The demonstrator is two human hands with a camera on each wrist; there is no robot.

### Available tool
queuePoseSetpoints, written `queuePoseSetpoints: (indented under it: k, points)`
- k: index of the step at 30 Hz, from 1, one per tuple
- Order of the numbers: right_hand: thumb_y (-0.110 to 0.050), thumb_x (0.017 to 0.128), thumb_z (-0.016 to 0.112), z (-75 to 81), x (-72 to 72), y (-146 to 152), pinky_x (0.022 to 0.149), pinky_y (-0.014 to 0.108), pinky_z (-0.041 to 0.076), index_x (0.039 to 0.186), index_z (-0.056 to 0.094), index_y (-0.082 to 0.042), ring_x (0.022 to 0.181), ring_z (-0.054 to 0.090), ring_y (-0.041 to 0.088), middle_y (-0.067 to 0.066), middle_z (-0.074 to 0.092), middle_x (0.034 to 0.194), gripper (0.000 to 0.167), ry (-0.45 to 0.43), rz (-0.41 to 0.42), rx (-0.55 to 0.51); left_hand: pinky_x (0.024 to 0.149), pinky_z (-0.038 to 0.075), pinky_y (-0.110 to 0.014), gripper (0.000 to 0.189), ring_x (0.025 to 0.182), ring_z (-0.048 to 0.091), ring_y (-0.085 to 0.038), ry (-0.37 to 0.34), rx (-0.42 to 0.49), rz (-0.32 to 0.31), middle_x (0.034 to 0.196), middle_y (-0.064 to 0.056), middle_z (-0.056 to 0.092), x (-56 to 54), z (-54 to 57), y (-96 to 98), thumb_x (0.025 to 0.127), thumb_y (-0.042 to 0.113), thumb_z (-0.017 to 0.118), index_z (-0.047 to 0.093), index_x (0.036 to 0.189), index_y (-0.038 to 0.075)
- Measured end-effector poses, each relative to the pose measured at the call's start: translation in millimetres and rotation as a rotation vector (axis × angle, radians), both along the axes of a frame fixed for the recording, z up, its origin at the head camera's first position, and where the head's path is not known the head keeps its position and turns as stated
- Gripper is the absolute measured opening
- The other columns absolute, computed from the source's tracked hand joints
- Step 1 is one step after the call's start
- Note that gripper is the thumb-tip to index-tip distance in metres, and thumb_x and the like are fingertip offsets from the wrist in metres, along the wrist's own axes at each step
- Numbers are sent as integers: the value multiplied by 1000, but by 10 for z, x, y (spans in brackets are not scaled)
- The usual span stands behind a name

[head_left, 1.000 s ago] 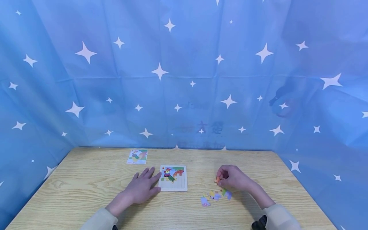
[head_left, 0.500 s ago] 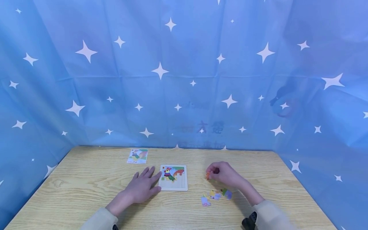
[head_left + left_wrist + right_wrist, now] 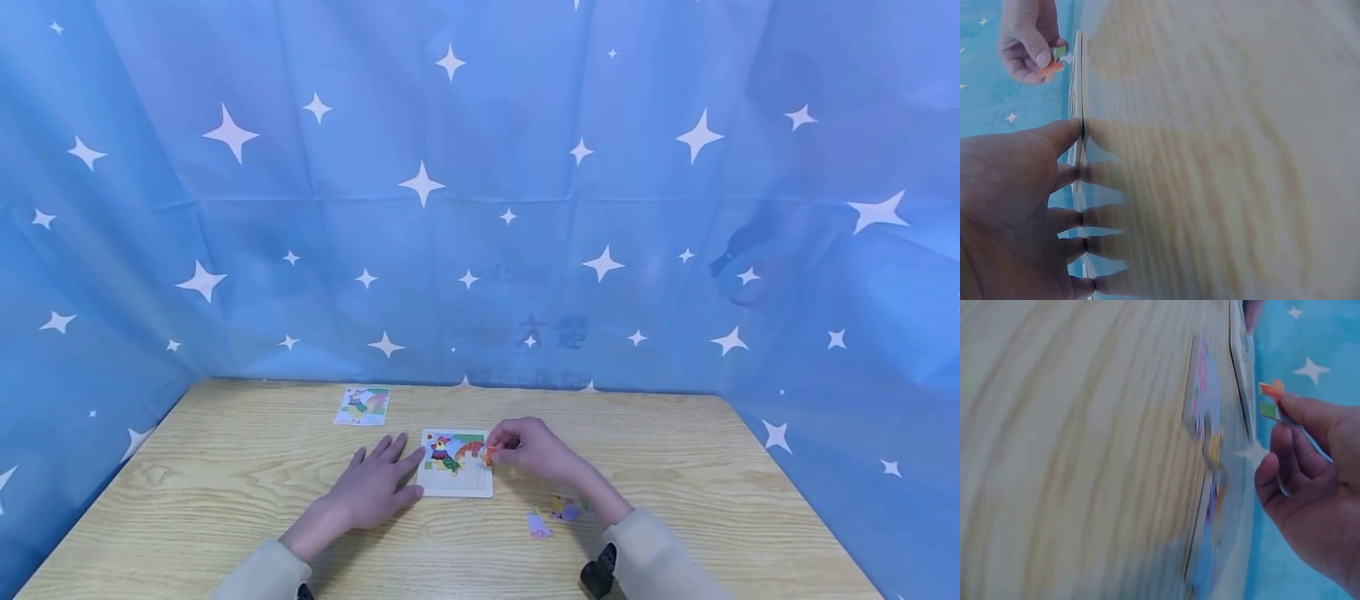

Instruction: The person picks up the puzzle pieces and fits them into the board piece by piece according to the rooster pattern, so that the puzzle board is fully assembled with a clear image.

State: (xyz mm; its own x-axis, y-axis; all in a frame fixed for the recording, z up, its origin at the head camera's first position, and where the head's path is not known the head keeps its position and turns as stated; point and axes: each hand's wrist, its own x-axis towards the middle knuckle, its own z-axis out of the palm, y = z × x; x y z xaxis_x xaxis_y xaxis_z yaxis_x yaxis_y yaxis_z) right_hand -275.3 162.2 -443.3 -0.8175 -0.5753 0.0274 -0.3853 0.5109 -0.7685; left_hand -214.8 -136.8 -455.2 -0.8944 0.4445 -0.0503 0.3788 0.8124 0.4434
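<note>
The right hand (image 3: 536, 448) pinches one orange-and-green puzzle piece (image 3: 1270, 392) at the right edge of the puzzle board (image 3: 471, 485), while the left hand (image 3: 372, 490), its fingers spread on the worktop (image 3: 225, 475), touches the left edge, and loose pieces (image 3: 539, 526) lie nearer to the person.

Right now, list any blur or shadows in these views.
Head: soft shadow beneath the left hand, loose puzzle pieces lacking fine detail. Left wrist: table blurred, dark finger shapes, perhaps shadows or reflections. Right wrist: table grain blurred, shadow near the bottom.
</note>
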Motion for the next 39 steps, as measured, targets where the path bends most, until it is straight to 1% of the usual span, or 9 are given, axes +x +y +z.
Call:
queuePoseSetpoints:
  k: [4,12,21,24,30,35,39]
  points:
    - [-3,100,66,-29,-26,-115,65,27,48,105,73,-7,76,59,15,-2,67,89,9,8,27,-7,112,20,-74,60,150,24,-46,-5,-3,5,162,-26,31,10,18,11,105,40,58,46,155,9]
    - [-2,100,65,-109,-72,-245,65,28,47,104,73,-7,75,58,13,-4,66,87,11,8,25,18,111,20,-75,60,150,24,-47,-15,0,-2,162,-27,31,23,55,17,105,40,58,47,155,8]
    - [0,101,60,-128,-88,-289,67,28,47,105,71,-6,77,57,14,-3,65,88,13,6,28,10,111,21,-75,60,150,24,-47,-10,-3,-2,162,-26,31,16,49,16,105,40,58,47,155,9]
    - [0,101,60,-127,-77,-302,68,28,47,105,70,-6,78,56,14,-2,64,88,12,6,26,9,111,20,-75,60,150,24,-47,-8,-4,-3,162,-26,31,10,40,15,105,40,58,47,155,9]
    - [-2,101,63,-152,-60,-316,67,27,48,105,70,-4,77,57,15,0,64,89,8,-22,28,-30,112,20,-74,60,150,24,-46,-15,-5,5,162,-26,31,12,30,16,105,40,58,47,155,10]
    - [-1,101,63,-167,-71,-319,67,27,47,105,70,-5,77,57,15,0,64,89,9,-7,17,-21,112,20,-74,60,150,24,-46,-13,-5,9,162,-25,31,13,34,18,105,40,58,47,155,9]
    - [-2,100,65,-167,-73,-324,65,27,46,105,70,-6,75,55,13,-2,63,88,9,22,13,5,112,20,-74,60,150,24,-46,-7,-13,13,162,-25,32,12,40,22,105,40,59,48,155,9]
